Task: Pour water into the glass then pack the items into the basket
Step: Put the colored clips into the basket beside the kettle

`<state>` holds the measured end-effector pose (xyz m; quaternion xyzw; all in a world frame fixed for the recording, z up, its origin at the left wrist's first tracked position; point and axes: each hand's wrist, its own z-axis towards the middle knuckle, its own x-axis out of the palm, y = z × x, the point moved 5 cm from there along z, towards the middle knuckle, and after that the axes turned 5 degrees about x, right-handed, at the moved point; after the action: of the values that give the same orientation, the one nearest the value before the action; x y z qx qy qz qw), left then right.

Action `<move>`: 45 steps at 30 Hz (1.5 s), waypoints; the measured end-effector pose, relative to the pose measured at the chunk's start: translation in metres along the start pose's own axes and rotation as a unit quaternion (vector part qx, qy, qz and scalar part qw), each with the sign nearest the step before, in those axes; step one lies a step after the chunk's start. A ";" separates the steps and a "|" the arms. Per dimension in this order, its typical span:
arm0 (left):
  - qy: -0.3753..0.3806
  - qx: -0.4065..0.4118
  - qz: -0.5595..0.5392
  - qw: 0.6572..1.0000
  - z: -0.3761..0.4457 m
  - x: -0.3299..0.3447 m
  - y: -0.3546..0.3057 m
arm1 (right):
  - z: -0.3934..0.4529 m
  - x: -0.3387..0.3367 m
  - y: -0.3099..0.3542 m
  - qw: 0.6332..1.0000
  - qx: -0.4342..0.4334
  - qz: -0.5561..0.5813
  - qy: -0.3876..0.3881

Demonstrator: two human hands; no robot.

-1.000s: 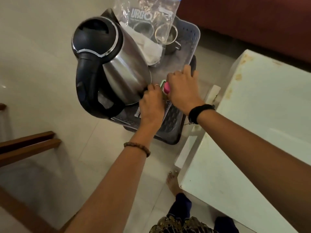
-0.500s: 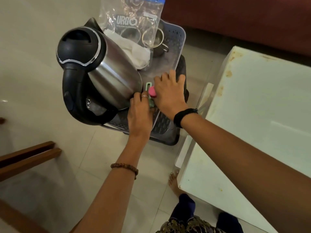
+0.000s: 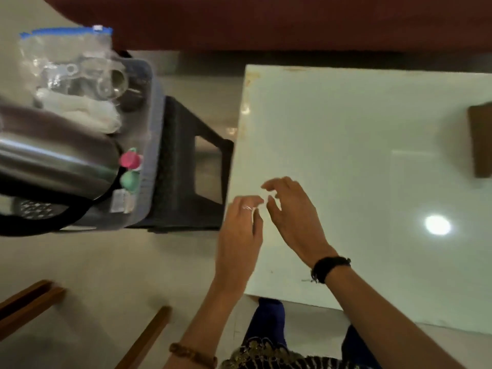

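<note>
The grey plastic basket [image 3: 154, 145] rests on a dark stool [image 3: 186, 166] at the left. Inside it lie a steel kettle [image 3: 53, 161] with a black handle, a clear zip bag [image 3: 69, 65] holding glassware, a white cloth [image 3: 85, 110], and small pink [image 3: 129, 159] and green [image 3: 129, 180] items beside the kettle. My left hand [image 3: 239, 230] and my right hand [image 3: 292, 217] hover over the near left corner of the white table [image 3: 372, 155], fingers spread, holding nothing. The frame is motion-blurred.
A brown wooden object [image 3: 480, 142] sits at the table's right edge. A dark red sofa [image 3: 266, 22] runs along the back. Wooden furniture pieces [image 3: 29, 302] stand on the tiled floor at lower left. My legs [image 3: 269, 320] show below the table.
Both hands have left the pink and green items in the basket and drawn back right to the table corner. The view has swung right, away from the basket.
</note>
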<state>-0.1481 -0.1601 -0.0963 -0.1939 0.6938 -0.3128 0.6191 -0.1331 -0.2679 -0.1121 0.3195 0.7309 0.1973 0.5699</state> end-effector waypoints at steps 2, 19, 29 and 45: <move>0.064 0.022 0.007 0.998 -0.013 0.046 -0.031 | -0.027 -0.021 -0.056 0.999 0.052 0.012 -0.008; 0.340 0.101 0.018 0.935 -0.099 0.376 -0.309 | -0.222 -0.256 -0.417 0.952 0.293 0.026 -0.089; 0.327 0.078 0.080 0.938 -0.077 0.465 -0.375 | -0.257 -0.328 -0.531 0.897 0.364 0.083 -0.236; 0.344 0.167 0.081 0.920 -0.047 0.545 -0.464 | -0.221 -0.413 -0.649 0.839 0.456 -0.004 -0.298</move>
<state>-0.3358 -0.8472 -0.1840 0.0888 0.8153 -0.4197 0.3889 -0.4423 -1.0034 -0.1834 0.5839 0.5345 -0.2646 0.5508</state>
